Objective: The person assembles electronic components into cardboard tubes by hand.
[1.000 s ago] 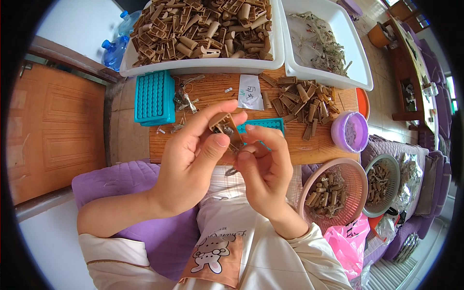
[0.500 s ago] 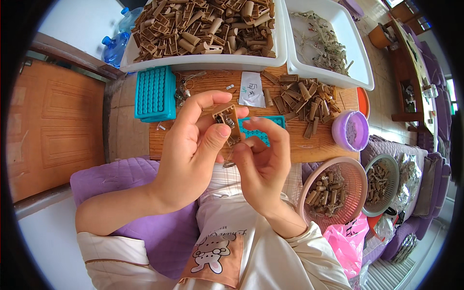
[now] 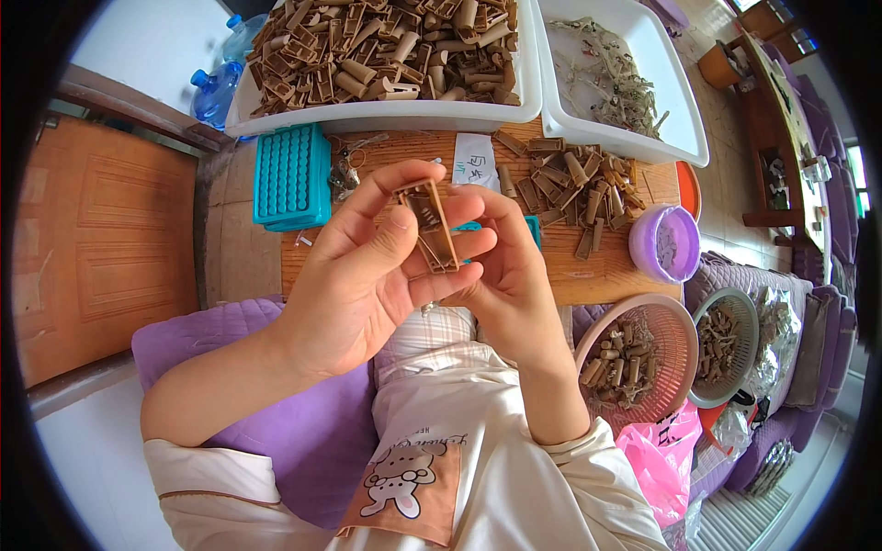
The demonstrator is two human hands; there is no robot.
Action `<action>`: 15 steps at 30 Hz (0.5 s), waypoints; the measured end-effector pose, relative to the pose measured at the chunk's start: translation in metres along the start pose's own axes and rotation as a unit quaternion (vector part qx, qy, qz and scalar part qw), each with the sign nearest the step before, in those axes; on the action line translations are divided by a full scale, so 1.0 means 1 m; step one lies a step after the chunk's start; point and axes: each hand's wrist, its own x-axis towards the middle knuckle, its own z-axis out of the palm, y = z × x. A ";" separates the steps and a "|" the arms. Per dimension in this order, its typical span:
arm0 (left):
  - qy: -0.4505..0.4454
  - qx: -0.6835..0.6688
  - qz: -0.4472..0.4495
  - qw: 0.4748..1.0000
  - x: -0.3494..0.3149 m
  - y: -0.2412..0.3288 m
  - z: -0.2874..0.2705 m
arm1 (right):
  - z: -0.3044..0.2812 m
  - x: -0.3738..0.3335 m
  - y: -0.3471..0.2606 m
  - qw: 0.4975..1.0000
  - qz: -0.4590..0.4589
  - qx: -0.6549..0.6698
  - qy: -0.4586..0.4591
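Brown plastic casing [image 3: 439, 244]: tilted, its hollow side toward the view, between the left thumb and fingers, a coil spring [image 3: 424, 217] visible near its upper end
Left hand [image 3: 340, 285]: thumb and fingers were clamped on the casing
Right hand [image 3: 514, 294]: fingers curled close beside the casing; whether they gripped anything was hidden
Good handling: a steady pinch on the casing's side walls, clear of the spring, seemed safest, with only light pressure inside
Small metallic bit [image 3: 429, 309]: just below the left fingers, too small to name
Turquoise tray [image 3: 534, 230]: behind the right fingers, which blocked most of it
Loose casings [image 3: 579, 188]: heaped beyond the right fingers, crowding the tabletop there
Stacked turquoise trays [image 3: 292, 179]: left of the left fingers
Pink basket [image 3: 678, 335]: right of the right fingers, holding more brown pieces
White tub [image 3: 386, 119]: farther beyond both hands' fingers, piled with casings
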 end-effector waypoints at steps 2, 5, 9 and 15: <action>-0.001 0.042 0.003 0.999 0.000 0.001 0.001 | -0.001 0.001 -0.006 0.997 0.058 0.044 0.002; 0.013 0.152 0.044 0.987 0.001 0.000 0.002 | -0.012 0.003 0.001 0.999 -0.043 -0.002 0.006; 0.032 0.263 0.147 0.953 0.004 -0.005 -0.002 | 0.002 0.007 0.005 0.997 -0.066 0.000 0.048; 0.033 0.367 0.197 0.908 -0.004 -0.017 -0.003 | 0.007 0.019 0.017 0.982 -0.090 -0.142 0.081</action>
